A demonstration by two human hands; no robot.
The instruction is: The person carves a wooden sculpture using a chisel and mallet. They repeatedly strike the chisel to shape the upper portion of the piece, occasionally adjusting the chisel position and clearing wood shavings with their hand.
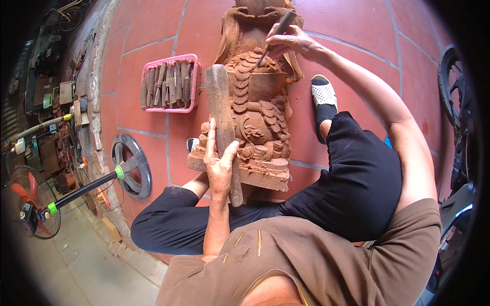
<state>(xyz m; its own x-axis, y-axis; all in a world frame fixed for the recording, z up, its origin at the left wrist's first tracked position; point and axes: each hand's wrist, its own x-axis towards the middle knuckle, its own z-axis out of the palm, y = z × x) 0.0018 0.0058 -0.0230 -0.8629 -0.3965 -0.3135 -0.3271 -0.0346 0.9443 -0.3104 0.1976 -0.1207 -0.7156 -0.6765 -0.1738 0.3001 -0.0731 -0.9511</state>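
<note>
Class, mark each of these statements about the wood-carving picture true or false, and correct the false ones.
1. The left hand grips a long wooden mallet. True.
2. The right hand holds a chisel against the carved wooden statue. True.
3. The pink basket stands right of the statue. False: it stands to its left, on the red tiled floor.
4. The basket holds wooden-handled tools. True.
5. The standing fan lies across the person's lap. False: it is off at the left edge, apart from the person.
6. Both hands are empty. False: each holds a tool.
</note>
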